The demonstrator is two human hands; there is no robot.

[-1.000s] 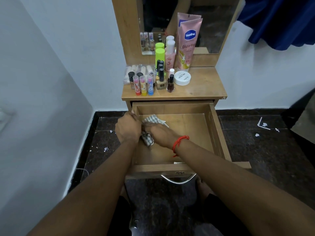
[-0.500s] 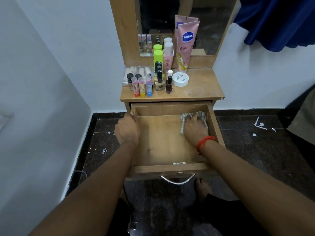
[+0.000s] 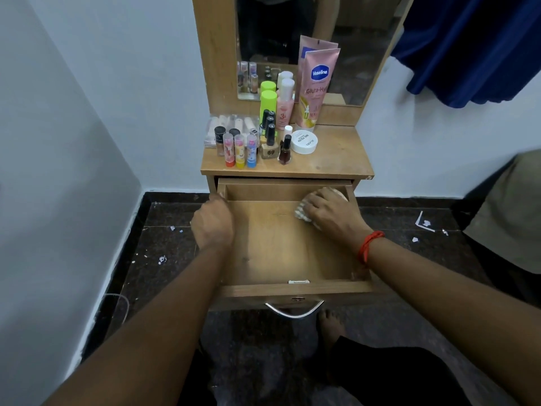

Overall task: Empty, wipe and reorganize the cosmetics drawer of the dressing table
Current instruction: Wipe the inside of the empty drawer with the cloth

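The wooden drawer of the dressing table is pulled out and holds nothing but a cloth. My right hand presses a checked cloth flat against the drawer floor in the back right corner. My left hand grips the drawer's left wall near the back. The cosmetics stand on the table top: a pink Vaseline tube, a green bottle, nail polish bottles, lip balms and a white jar.
A mirror rises behind the table top. White walls close in at the left and behind. Dark floor carries small white scraps. A blue cloth hangs at upper right. The metal drawer handle faces me; a bare foot rests below.
My right hand has swept the cloth from the drawer's left side across to the back right corner. My left hand has stayed on the left wall.
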